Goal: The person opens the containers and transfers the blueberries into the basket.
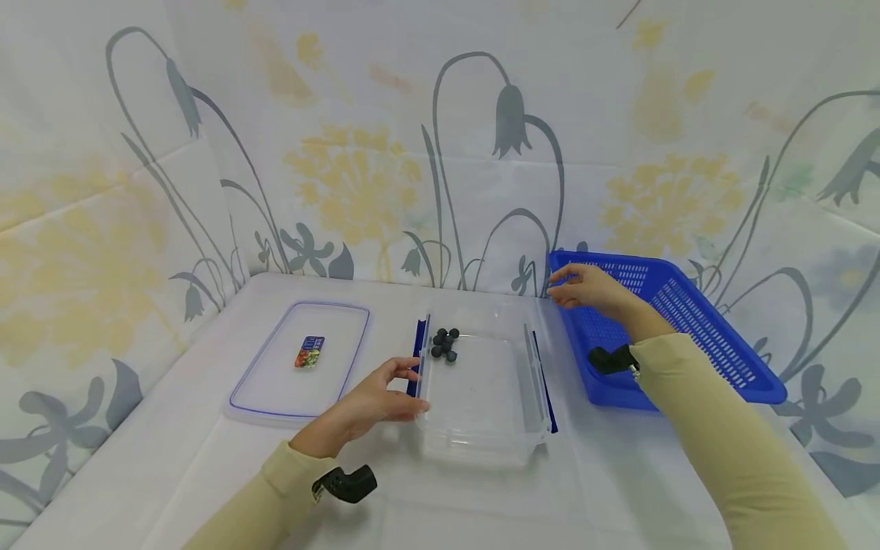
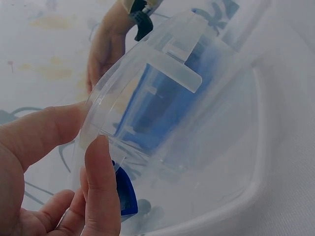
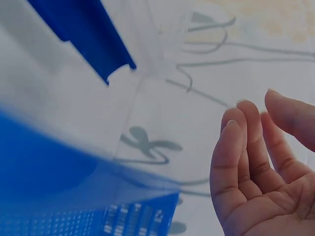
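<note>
A clear plastic food container (image 1: 481, 389) with dark blue side clips stands mid-table. Inside, by its left wall, lies a cluster of several small dark round balls (image 1: 444, 345), perhaps blueberries. My left hand (image 1: 374, 401) holds the container's near left rim; the left wrist view shows the thumb and fingers (image 2: 101, 172) at the rim beside a blue clip (image 2: 126, 194). Raised at the near left side of a blue basket (image 1: 687, 325), my right hand (image 1: 591, 290) has bent, relaxed fingers (image 3: 227, 152). Nothing shows between them.
A clear lid (image 1: 275, 382) with a blue seal and a colourful label (image 1: 310, 352) lies on the table left of the container. The perforated basket stands to the right, tilted. A flower-printed cloth (image 1: 357, 99) hangs behind the white table.
</note>
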Demonstrator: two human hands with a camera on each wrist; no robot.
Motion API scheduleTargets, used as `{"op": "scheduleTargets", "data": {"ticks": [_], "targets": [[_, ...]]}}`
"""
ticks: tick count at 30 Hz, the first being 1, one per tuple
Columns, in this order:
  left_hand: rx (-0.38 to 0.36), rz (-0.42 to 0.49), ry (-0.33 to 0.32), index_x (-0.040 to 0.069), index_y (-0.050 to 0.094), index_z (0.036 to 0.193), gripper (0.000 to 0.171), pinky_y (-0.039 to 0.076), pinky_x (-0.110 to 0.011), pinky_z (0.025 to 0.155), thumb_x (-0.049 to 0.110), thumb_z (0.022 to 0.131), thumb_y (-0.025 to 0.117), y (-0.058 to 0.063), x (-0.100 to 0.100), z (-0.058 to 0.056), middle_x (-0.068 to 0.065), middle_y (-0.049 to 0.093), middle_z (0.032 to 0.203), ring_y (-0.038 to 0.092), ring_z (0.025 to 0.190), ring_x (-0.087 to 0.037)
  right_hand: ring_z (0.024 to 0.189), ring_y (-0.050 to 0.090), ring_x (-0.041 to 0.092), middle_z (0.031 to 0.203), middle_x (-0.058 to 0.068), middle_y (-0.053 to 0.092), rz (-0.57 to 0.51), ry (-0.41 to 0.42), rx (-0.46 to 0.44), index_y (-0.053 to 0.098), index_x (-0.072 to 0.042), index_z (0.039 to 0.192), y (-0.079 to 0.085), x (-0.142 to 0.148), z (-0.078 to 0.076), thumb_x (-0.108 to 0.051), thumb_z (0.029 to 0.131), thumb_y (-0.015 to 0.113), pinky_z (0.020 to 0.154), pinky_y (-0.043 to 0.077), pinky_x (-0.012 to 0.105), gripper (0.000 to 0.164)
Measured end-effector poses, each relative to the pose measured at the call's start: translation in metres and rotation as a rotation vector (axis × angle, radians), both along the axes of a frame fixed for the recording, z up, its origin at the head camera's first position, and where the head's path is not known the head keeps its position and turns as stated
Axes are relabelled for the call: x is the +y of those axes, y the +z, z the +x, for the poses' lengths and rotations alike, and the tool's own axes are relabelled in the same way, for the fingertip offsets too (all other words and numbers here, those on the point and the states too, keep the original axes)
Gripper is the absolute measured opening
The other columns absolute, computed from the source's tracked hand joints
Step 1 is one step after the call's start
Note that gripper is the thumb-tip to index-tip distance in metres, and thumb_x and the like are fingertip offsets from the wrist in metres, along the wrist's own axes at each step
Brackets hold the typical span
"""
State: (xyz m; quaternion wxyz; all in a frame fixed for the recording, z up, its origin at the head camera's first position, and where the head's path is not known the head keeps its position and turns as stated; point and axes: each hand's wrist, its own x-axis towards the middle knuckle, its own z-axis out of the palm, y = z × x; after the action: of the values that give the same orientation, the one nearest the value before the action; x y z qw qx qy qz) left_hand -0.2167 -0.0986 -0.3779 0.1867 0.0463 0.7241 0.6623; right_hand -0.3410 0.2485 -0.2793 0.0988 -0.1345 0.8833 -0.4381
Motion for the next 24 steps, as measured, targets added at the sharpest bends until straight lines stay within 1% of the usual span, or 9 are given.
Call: {"op": "scheduleTargets", "data": {"ticks": [3, 7, 11, 13, 18, 21, 24], "targets": [[-0.006, 0.001, -0.005, 0.009, 0.036, 0.138, 0.074, 0.052, -0.035, 0.082, 0.006, 0.076, 0.076, -0.001, -0.001, 0.001, -0.013, 0.038, 0.125, 0.060, 0.088, -0.021, 0.079, 0.060, 0.018, 0.091, 0.012, 0.063, -0.006, 0.021, 0.002, 0.049, 0.007, 0.120, -0.001, -0.013, 0.001, -0.011, 0.092, 0.058, 0.077, 0.051, 0.035, 0.034], [-0.002, -0.002, -0.009, 0.009, 0.035, 0.139, 0.075, 0.052, -0.036, 0.082, 0.007, 0.077, 0.076, -0.001, -0.001, 0.001, -0.013, 0.039, 0.126, 0.060, 0.088, -0.021, 0.080, 0.060, 0.021, 0.092, 0.013, 0.062, -0.019, 0.057, 0.004, 0.050, 0.005, 0.119, 0.000, -0.032, 0.002, -0.012, 0.092, 0.059, 0.076, 0.051, 0.033, 0.034], [0.000, -0.002, -0.008, 0.010, 0.035, 0.140, 0.075, 0.052, -0.035, 0.081, 0.007, 0.077, 0.076, 0.000, -0.001, 0.001, -0.013, 0.039, 0.126, 0.060, 0.087, -0.021, 0.081, 0.060, 0.022, 0.092, 0.014, 0.062, -0.020, 0.082, -0.005, 0.051, 0.003, 0.119, 0.000, -0.051, 0.003, -0.013, 0.091, 0.060, 0.079, 0.051, 0.035, 0.033], [-0.001, -0.003, -0.004, 0.009, 0.035, 0.139, 0.074, 0.052, -0.035, 0.081, 0.006, 0.077, 0.075, 0.001, -0.001, 0.001, -0.013, 0.039, 0.127, 0.060, 0.087, -0.021, 0.082, 0.060, 0.023, 0.092, 0.014, 0.062, -0.016, 0.096, -0.008, 0.051, 0.002, 0.119, -0.003, -0.062, 0.004, -0.014, 0.091, 0.060, 0.080, 0.050, 0.037, 0.033], [-0.005, 0.000, -0.006, 0.009, 0.035, 0.139, 0.073, 0.052, -0.035, 0.082, 0.004, 0.078, 0.074, 0.003, 0.000, 0.001, -0.013, 0.038, 0.127, 0.060, 0.086, -0.020, 0.082, 0.060, 0.022, 0.094, 0.014, 0.062, -0.033, 0.119, -0.042, 0.052, 0.001, 0.118, -0.012, -0.083, 0.002, -0.013, 0.091, 0.060, 0.081, 0.050, 0.037, 0.031], [-0.006, 0.008, -0.009, 0.009, 0.035, 0.140, 0.073, 0.052, -0.035, 0.082, 0.005, 0.078, 0.074, 0.003, 0.001, 0.002, -0.013, 0.038, 0.128, 0.060, 0.085, -0.019, 0.082, 0.060, 0.023, 0.097, 0.019, 0.062, -0.051, 0.113, -0.065, 0.053, 0.000, 0.117, -0.018, -0.096, -0.001, -0.012, 0.090, 0.061, 0.083, 0.050, 0.039, 0.030], [-0.009, 0.013, -0.003, 0.009, 0.035, 0.140, 0.072, 0.052, -0.036, 0.082, 0.004, 0.079, 0.073, 0.003, 0.001, 0.002, -0.013, 0.038, 0.128, 0.060, 0.086, -0.020, 0.081, 0.060, 0.023, 0.101, 0.022, 0.061, -0.060, 0.118, -0.077, 0.054, -0.001, 0.116, -0.024, -0.109, -0.003, -0.013, 0.090, 0.062, 0.082, 0.051, 0.036, 0.030]]}}
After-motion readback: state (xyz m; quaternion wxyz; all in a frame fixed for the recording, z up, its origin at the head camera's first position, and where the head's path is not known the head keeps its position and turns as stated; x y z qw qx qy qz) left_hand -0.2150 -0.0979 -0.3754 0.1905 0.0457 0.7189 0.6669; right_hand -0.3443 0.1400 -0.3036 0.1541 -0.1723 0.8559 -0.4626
